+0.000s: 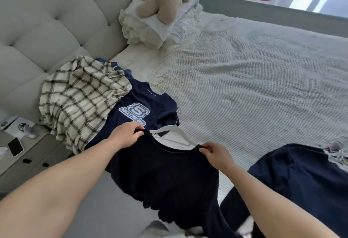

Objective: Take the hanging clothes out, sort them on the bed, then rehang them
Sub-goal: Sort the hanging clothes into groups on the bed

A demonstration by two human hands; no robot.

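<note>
I had my left hand [126,134] and right hand [216,154] each pinching a shoulder of the plain black knit top [165,172], its white plastic hanger [175,133] at the collar, over the white ribbed bed [254,87]. A cream plaid shirt [79,98] and navy logo T-shirt [143,109] already lay sorted; I judged rehanging not yet begun.

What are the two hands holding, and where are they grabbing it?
A dark top. The left hand pinches one shoulder at the neckline, the right hand the other.
</note>
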